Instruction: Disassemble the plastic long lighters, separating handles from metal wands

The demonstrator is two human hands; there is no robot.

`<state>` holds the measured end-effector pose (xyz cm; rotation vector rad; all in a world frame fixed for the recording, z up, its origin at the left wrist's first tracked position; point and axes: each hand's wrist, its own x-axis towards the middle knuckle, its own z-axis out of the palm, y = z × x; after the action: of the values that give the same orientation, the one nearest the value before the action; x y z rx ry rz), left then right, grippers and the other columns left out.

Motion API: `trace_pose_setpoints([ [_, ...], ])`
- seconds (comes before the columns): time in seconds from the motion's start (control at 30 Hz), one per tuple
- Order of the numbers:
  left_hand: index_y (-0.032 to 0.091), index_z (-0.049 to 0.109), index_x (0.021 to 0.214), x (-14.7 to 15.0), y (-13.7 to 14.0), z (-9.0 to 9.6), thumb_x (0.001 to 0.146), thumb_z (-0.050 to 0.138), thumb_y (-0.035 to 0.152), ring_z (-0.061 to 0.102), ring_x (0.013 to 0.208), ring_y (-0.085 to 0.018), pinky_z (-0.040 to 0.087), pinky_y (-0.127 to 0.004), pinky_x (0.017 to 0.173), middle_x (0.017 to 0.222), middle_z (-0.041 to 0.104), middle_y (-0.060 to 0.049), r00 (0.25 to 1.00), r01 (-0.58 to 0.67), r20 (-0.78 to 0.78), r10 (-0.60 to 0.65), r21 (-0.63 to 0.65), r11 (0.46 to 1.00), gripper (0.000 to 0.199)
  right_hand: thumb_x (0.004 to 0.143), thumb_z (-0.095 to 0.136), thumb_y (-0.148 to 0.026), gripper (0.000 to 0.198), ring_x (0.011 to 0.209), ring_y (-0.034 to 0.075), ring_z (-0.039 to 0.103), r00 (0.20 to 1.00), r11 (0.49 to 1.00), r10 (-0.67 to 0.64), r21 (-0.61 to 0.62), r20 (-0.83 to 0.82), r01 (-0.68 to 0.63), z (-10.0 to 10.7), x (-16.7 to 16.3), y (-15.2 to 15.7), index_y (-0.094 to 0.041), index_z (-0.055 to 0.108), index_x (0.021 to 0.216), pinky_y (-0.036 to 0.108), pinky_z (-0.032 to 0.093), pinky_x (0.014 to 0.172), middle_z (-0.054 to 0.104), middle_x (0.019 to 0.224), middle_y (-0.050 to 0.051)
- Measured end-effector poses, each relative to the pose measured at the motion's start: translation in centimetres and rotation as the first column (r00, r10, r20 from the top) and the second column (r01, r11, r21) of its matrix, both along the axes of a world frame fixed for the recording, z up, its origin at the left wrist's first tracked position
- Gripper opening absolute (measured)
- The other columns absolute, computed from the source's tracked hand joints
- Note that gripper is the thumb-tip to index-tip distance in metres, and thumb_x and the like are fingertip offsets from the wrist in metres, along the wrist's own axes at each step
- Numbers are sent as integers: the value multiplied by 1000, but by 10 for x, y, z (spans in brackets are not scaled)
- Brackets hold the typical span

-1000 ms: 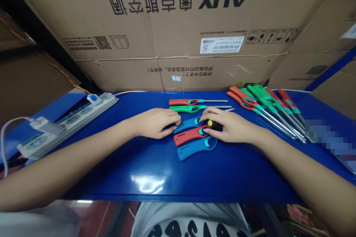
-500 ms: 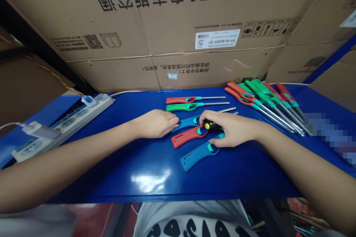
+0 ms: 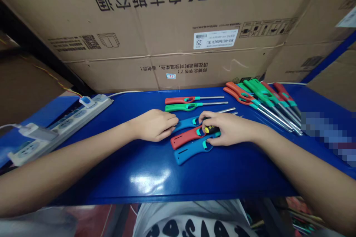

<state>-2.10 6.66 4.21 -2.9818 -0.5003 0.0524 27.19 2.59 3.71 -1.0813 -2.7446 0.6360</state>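
Observation:
My left hand [image 3: 157, 125] is closed, its curled fingertips at the handle end of the upper blue gas lighter [image 3: 187, 123]; the fingers cover that end. In my right hand [image 3: 232, 127] is a screwdriver [image 3: 210, 130] with a black and yellow handle, its shaft mostly behind the hand. The right thumb touches the lower blue lighter [image 3: 190, 150]. Between the two blue ones lies a red lighter [image 3: 185, 138], side by side with them. The right hand hides the front parts of these lighters. Farther back rest another red lighter [image 3: 179, 100] and a green lighter [image 3: 180, 107].
A pile of orange, green and red lighters [image 3: 263, 96] lies at the back right of the blue table [image 3: 116, 177]. On the left is a white power strip [image 3: 65, 129] with plugs and cables. A large cardboard box [image 3: 155, 26] stands along the back.
The lower blue lighter has moved up and left, closer against the red one, with my right hand beside it. My left hand has stayed nearly in place.

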Motion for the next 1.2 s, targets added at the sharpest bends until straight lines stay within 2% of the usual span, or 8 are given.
trace_pose_setpoints([
  [0.2,19,58,86,2,3,-3,107,38,33,63,70,-19,44,-30,67,82,68,-5,993,-119,14,119,53,991,32,82,67,-34,20,69,10,54,999,999,-4,44,50,2,-1,1,-1,-19,63,95,28,37,62,58,125,2],
  [0.37,19,59,81,9,-7,6,107,40,36,66,77,-20,41,-29,63,84,70,-5,942,-331,75,326,53,942,36,85,64,-32,18,67,10,54,997,994,12,106,82,-21,2,1,-4,-21,67,99,28,34,61,60,127,2],
  [0.47,20,58,80,1,-10,19,105,40,38,65,76,-22,36,-29,59,84,69,-5,867,-496,76,493,21,868,36,85,63,-25,14,74,13,60,992,987,17,153,128,-36,4,1,-5,-24,71,96,28,33,63,64,123,-1],
  [0.63,22,55,75,-40,1,24,99,39,49,60,67,-22,34,-30,58,75,66,-4,679,-714,93,728,-143,685,40,88,61,-22,16,70,14,58,972,971,11,229,234,-66,5,2,-7,-27,72,98,29,29,62,66,121,-1],
  [0.77,22,56,79,-68,15,17,92,45,54,60,67,-22,39,-31,62,77,67,-5,619,-742,83,781,-262,617,37,90,59,-24,13,65,14,53,956,956,6,278,292,-92,5,0,-10,-24,69,98,30,27,61,64,121,4],
  [0.87,21,58,80,-77,22,13,87,46,56,61,68,-22,41,-31,64,79,68,-5,603,-755,44,796,-290,588,37,88,58,-24,12,63,13,50,952,958,8,270,306,-95,7,-2,-13,-23,68,93,30,25,61,64,112,4],
  [1.1,22,61,78,-80,25,11,85,44,62,63,71,-23,42,-31,65,79,70,-6,629,-740,-32,776,-331,586,45,89,58,-26,10,62,12,50,952,974,-14,218,307,-56,11,-8,-17,-22,67,89,29,25,61,63,110,4],
  [1.2,21,62,79,-78,23,14,89,39,65,64,75,-25,44,-33,69,84,72,-8,602,-755,28,798,-304,581,51,87,59,-24,8,63,12,52,962,977,-9,209,273,-50,10,-7,-17,-21,66,87,28,26,61,64,110,4],
])
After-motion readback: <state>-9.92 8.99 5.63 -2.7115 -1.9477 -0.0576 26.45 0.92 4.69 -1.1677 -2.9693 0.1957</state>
